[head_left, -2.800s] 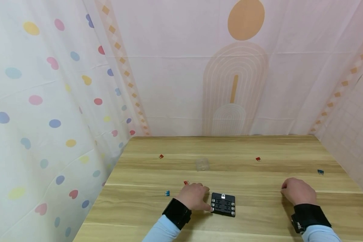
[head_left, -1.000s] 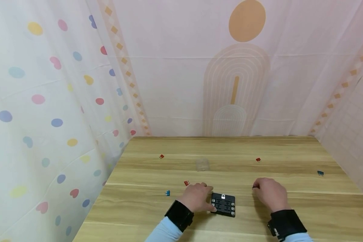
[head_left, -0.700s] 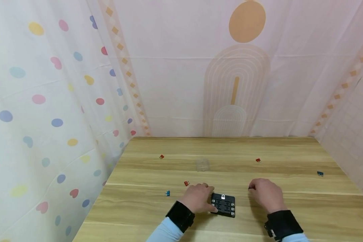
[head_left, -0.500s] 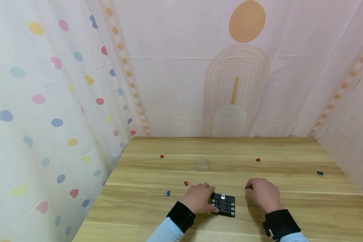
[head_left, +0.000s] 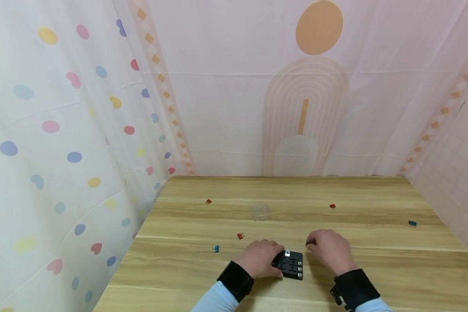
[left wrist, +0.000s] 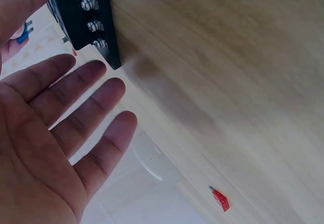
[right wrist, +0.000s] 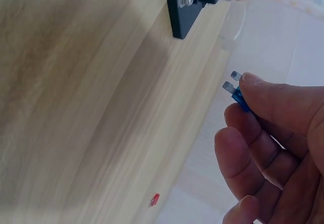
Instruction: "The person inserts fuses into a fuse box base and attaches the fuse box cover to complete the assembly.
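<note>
In the head view a black fuse block [head_left: 290, 264] with metal screw terminals lies on the wooden table. My left hand [head_left: 259, 258] is at its left edge, thumb at the near corner, index finger at the far one. Seen from the left wrist, the fingers [left wrist: 104, 95] are straight and spread, and the thumb overlaps the block. To the right of the block, my right hand [head_left: 330, 250] pinches a blue blade fuse [right wrist: 239, 98] between thumb and index finger, its two metal prongs pointing out toward the block's side. In the head view the fingers mostly hide this fuse.
Red blade fuses lie at the back left [head_left: 208, 201], back right [head_left: 333, 206] and near my left hand [head_left: 240, 236]. Blue fuses lie at left [head_left: 216, 248] and far right [head_left: 412, 223]. A clear plastic cover [head_left: 261, 212] sits behind the block. Patterned curtains [head_left: 226, 108] border the table.
My right hand has moved left across the table with the blue blade fuse, close to the block. My left hand has shifted slightly right, further over the block's left edge.
</note>
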Demonstrator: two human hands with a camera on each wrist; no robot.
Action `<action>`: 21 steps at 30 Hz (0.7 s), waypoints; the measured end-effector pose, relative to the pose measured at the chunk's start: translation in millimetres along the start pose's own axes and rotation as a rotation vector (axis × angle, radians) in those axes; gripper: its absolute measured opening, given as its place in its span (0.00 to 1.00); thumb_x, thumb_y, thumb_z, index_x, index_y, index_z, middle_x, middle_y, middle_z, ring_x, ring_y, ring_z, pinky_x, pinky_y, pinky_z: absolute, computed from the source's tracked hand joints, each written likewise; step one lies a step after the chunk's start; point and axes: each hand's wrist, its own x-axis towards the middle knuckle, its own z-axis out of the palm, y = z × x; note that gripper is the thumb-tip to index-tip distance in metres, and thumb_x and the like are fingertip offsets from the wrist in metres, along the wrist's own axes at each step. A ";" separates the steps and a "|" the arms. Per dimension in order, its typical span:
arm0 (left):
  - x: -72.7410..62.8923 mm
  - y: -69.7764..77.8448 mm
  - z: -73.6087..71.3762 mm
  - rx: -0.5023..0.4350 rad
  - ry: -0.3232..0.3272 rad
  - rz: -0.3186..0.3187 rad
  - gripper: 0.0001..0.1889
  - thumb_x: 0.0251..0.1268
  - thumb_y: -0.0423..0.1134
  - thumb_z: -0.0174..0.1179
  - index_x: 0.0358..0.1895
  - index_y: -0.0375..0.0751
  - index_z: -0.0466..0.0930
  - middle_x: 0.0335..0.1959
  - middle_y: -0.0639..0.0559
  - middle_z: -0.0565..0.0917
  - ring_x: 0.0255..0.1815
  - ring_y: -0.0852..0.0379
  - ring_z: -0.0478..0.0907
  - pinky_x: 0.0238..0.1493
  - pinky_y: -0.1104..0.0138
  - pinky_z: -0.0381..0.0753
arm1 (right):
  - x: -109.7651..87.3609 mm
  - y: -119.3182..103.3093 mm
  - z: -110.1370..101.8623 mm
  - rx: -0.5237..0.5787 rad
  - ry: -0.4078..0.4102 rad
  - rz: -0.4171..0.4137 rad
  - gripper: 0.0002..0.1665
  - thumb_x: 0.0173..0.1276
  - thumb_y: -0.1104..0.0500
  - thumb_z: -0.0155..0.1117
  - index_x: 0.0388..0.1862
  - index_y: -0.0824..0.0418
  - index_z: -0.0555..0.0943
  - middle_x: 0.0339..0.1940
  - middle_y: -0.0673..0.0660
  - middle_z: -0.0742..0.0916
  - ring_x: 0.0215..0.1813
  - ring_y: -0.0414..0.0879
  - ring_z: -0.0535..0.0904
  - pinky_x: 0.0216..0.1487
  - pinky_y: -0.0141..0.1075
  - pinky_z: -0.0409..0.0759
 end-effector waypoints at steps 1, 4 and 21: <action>0.5 -0.1 1.0 0.001 0.004 0.008 0.34 0.51 0.61 0.73 0.62 0.52 0.79 0.55 0.58 0.82 0.52 0.60 0.77 0.52 0.63 0.77 | 0.3 -1.2 0.6 -0.002 -0.002 -0.004 0.04 0.61 0.61 0.73 0.28 0.54 0.86 0.28 0.48 0.85 0.29 0.42 0.76 0.31 0.41 0.76; 1.4 -0.4 3.5 0.008 0.019 0.026 0.31 0.52 0.61 0.73 0.58 0.52 0.82 0.50 0.60 0.83 0.47 0.62 0.77 0.48 0.65 0.77 | 0.5 -4.8 2.4 -0.005 -0.010 -0.013 0.03 0.60 0.61 0.74 0.29 0.55 0.87 0.29 0.47 0.85 0.30 0.41 0.76 0.32 0.41 0.76; -0.5 3.8 0.6 0.036 0.063 0.038 0.29 0.52 0.63 0.71 0.52 0.49 0.85 0.43 0.57 0.83 0.41 0.61 0.78 0.40 0.66 0.78 | 0.9 -19.2 15.6 -0.019 -0.041 -0.145 0.05 0.56 0.61 0.77 0.28 0.53 0.87 0.27 0.45 0.85 0.30 0.41 0.78 0.33 0.42 0.78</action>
